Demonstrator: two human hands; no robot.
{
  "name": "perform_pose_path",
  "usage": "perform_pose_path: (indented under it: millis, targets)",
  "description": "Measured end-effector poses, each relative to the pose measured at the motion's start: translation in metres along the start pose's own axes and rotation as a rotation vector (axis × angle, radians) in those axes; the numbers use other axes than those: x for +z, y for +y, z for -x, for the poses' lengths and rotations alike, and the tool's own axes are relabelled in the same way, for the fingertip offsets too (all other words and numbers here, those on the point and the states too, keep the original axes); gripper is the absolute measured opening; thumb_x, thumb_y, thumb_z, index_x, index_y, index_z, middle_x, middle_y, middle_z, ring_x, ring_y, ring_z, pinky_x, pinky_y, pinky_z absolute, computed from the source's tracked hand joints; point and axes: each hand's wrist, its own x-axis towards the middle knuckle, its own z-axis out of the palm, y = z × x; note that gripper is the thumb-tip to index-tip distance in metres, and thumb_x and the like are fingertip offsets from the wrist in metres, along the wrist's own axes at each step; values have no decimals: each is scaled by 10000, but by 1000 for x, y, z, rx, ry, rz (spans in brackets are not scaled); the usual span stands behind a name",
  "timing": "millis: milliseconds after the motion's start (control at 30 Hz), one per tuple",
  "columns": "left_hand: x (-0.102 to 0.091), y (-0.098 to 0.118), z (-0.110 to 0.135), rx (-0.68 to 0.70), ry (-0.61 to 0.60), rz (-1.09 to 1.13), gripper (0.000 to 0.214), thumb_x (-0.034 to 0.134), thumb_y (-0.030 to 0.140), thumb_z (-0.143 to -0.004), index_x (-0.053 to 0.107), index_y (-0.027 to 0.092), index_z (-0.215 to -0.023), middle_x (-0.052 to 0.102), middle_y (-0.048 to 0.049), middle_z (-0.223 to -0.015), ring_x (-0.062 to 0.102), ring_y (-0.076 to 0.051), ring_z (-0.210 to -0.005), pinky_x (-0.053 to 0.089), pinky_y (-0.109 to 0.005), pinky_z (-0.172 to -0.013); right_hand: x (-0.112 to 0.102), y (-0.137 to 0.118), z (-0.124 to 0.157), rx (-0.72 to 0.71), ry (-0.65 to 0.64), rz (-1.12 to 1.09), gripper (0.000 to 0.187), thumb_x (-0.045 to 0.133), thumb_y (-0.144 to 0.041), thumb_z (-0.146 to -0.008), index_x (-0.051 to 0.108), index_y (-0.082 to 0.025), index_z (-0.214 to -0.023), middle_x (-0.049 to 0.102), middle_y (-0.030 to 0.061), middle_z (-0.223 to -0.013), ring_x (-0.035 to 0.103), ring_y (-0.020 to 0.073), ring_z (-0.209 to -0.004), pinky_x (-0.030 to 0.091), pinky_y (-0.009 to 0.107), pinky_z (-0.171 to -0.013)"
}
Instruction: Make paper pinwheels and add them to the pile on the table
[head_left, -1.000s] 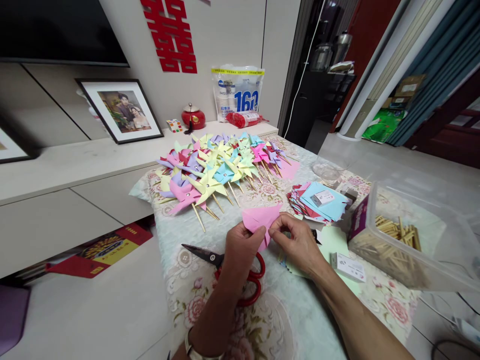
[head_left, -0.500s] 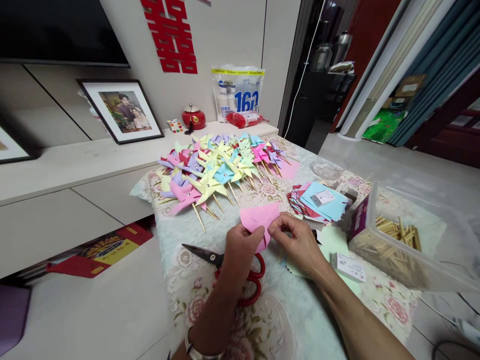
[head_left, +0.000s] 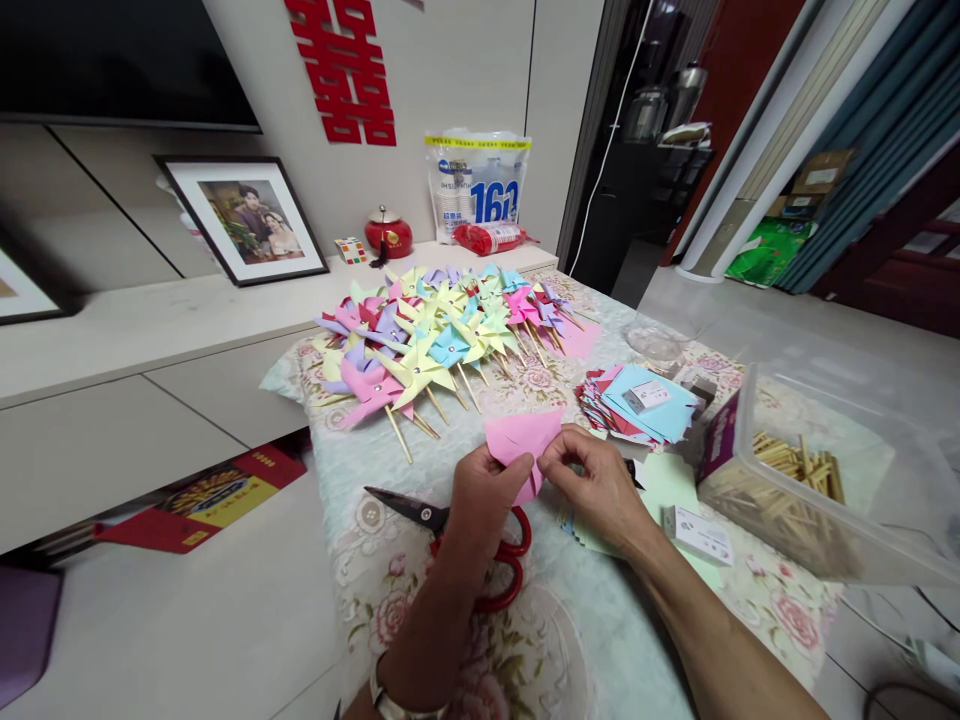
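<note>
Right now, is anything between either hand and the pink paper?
Nothing visible. The left hand and the right hand both pinch the pink paper at its lower edge. The red-handled scissors lie on the cloth under the left hand, below the paper, not between.

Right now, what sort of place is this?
Probably a home living room: a framed photo leans on a low cabinet under a dark screen, with a red cutout on the wall. The left hand and right hand pinch pink paper over a clothed table.
</note>
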Motion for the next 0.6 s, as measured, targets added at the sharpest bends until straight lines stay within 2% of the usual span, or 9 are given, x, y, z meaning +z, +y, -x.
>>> perform_pose_path:
  millis: [367,600]
  targets:
    - [4,8,10,42,30,-8,162,788,251,-576,748,137,-684,668,17,-565,586,-125,-543,467,-223,-560,0,2,1,-33,16,24,152,570,-190,-799,560,-194,-647,595,3,-728,530,149,-672,375,272,-631]
    - [2,7,7,3,10,-36,199,775,260,-574,752,116,-710,698,-5,-606,572,-123,-544,445,-220,-546,-1,2,1,-23,-6,23,155,591,-195,-816,587,-194,-661,612,7,-734,551,156,-684,392,283,-638]
